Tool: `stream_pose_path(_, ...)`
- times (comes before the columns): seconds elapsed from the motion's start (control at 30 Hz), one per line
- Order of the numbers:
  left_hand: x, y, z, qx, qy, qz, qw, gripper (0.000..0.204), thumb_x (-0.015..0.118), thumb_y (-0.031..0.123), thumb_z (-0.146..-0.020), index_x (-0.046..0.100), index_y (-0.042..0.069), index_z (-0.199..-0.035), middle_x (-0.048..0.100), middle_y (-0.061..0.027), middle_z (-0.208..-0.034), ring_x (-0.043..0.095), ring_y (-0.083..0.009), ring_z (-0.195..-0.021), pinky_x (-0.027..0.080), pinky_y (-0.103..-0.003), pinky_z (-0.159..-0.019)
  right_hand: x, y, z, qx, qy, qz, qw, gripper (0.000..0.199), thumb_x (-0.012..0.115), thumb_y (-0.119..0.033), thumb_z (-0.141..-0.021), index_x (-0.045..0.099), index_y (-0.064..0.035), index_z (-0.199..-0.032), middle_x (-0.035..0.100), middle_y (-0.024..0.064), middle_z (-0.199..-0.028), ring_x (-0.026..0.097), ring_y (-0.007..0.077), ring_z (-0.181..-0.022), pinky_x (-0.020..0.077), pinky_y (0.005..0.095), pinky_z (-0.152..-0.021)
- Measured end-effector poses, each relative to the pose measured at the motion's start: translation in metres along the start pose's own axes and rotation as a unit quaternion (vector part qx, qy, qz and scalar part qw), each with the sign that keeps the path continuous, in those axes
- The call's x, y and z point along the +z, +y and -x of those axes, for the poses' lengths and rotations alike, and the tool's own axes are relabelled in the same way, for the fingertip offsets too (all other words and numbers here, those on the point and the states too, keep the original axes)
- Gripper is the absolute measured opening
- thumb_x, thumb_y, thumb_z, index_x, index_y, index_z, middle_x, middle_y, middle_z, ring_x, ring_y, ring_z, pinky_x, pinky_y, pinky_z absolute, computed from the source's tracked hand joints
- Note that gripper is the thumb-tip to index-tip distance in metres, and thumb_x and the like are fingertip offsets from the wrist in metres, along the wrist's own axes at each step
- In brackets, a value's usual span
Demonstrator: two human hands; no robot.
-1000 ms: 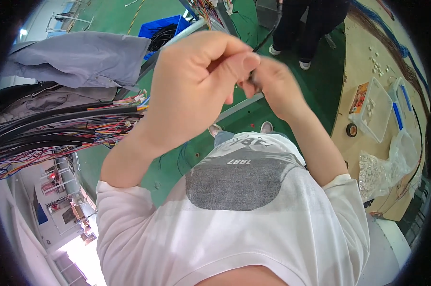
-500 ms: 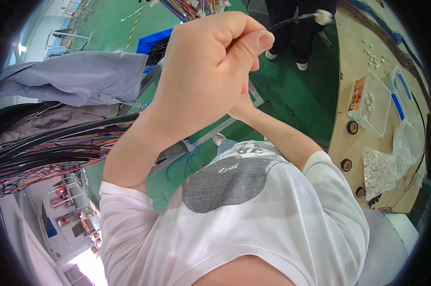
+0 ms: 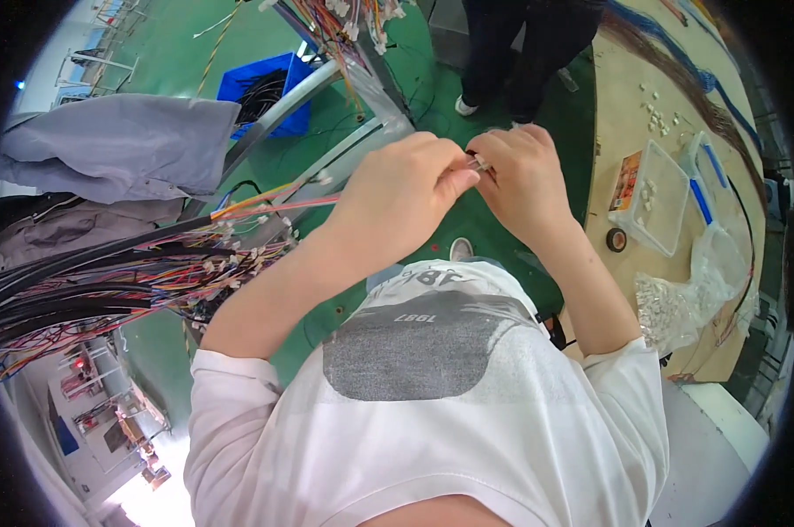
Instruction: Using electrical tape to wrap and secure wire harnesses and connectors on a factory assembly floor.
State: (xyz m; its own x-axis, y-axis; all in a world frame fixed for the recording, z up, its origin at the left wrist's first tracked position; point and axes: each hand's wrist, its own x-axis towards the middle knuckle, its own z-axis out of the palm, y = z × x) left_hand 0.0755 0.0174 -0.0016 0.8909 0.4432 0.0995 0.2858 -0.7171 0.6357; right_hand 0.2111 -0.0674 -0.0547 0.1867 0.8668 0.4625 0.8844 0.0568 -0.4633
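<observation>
My left hand (image 3: 406, 195) and my right hand (image 3: 524, 180) meet in front of my chest, fingertips almost touching. Between them shows a small white connector (image 3: 478, 162), partly covered by my fingers. My right hand is closed on this connector. The left thumb and forefinger pinch at its other side, on thin wires that my fingers mostly hide. Pink and red wires (image 3: 296, 204) run from the left toward my left hand and pass behind its wrist. They come out of a thick wire harness (image 3: 72, 294) with black sleeves and many coloured strands.
At right stands a wooden table (image 3: 621, 97) with a clear plastic box (image 3: 669, 206), a black tape roll (image 3: 616, 240) and a plastic bag (image 3: 669, 307) of small pale parts. A blue crate (image 3: 296, 119) and a grey garment (image 3: 133, 145) are at left. Another person's dark-clothed legs (image 3: 502, 53) stand ahead.
My left hand has lowered, and the black cable with a white end that stuck out from it no longer shows. My right hand, mostly hidden before, has come up beside it.
</observation>
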Motion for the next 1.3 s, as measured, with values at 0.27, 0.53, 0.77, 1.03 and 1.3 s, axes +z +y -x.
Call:
stream_pose_path(0.27,-0.02,0.023,0.012,-0.165,0.022,0.37,0.914,0.013,0.056,0.01,-0.081,0.055,-0.001,-0.086,0.053,-0.0012,-0.063,0.044,-0.0044,-0.052,0.034,-0.018,-0.047,-0.038,-0.022,-0.012,0.018,0.106,-0.083,0.991,0.015,0.058,-0.004,-0.071,0.058,-0.0045,-0.086,0.055,0.0045,-0.068,0.049,0.0141,-0.059,0.0383,0.0257,-0.061)
stream_pose_path(0.53,-0.02,0.031,0.023,-0.124,0.139,0.452,0.873,0.012,0.056,0.009,-0.081,0.055,0.0,-0.089,0.051,0.0015,-0.065,0.038,-0.0015,-0.049,0.028,-0.016,-0.043,-0.053,-0.069,0.001,0.139,0.064,-0.428,0.891,0.044,0.043,0.003,-0.079,0.036,0.0048,-0.122,0.049,0.0004,-0.064,0.042,0.004,-0.054,0.0324,0.0165,-0.048)
stream_pose_path(0.77,-0.022,0.035,0.033,-0.104,0.16,0.432,0.882,0.014,0.054,0.005,-0.082,0.057,0.0,-0.095,0.05,0.0025,-0.07,0.037,-0.0006,-0.053,0.027,-0.016,-0.044,-0.045,-0.078,-0.004,0.075,0.059,-0.464,0.881,0.067,0.045,0.009,-0.071,0.014,0.0061,-0.131,0.034,-0.0021,-0.052,0.03,0.0066,-0.049,0.0259,0.0196,-0.05)
stream_pose_path(1.03,-0.022,0.036,0.04,-0.05,0.16,0.405,0.899,0.018,0.052,0.002,-0.082,0.057,0.0,-0.099,0.047,0.0013,-0.075,0.039,-0.0019,-0.056,0.028,-0.016,-0.045,-0.04,-0.08,-0.005,0.086,0.089,-0.456,0.882,0.062,0.046,0.007,-0.075,0.018,0.0049,-0.13,0.039,-0.0011,-0.053,0.034,0.0051,-0.05,0.027,0.0184,-0.047)
stream_pose_path(1.3,-0.02,0.036,0.039,-0.016,0.159,0.454,0.876,0.019,0.048,-0.001,-0.083,0.056,-0.003,-0.1,0.048,-0.0012,-0.078,0.042,-0.0031,-0.058,0.03,-0.016,-0.047,-0.036,-0.079,-0.007,0.081,0.115,-0.453,0.88,0.058,0.048,0.006,-0.076,0.023,0.0046,-0.129,0.044,-0.0004,-0.054,0.035,0.005,-0.05,0.0289,0.0179,-0.048)
